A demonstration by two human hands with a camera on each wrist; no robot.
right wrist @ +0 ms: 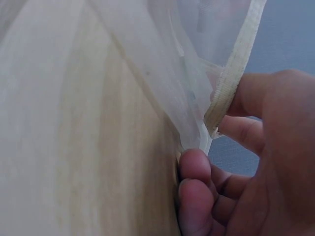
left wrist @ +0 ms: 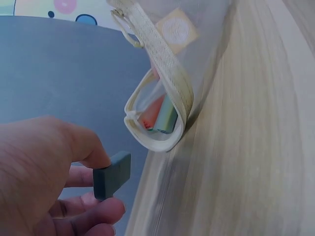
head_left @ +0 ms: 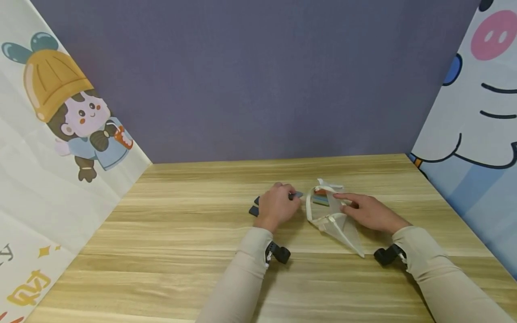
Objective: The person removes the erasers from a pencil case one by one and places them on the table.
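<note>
A small dark grey-green rectangular block (left wrist: 114, 175) is pinched between the thumb and fingers of my left hand (head_left: 278, 204). Just left of the bag's mouth, this block points toward the opening. The pouch, a see-through mesh bag (head_left: 339, 226) with cream fabric trim, lies with its mouth held wide. Inside it show an orange-red block (left wrist: 152, 112) and a blue-green block (left wrist: 168, 115). On the bag's right side, my right hand (head_left: 371, 213) grips the mesh near the trimmed edge, with its index finger over the rim.
Two dark flat blocks (head_left: 253, 211) lie on the wooden table (head_left: 181, 242), partly behind my left hand. A grey-blue panel (head_left: 258, 80) stands along the back edge. Printed cartoon sheets (head_left: 32, 148) flank the table on both sides.
</note>
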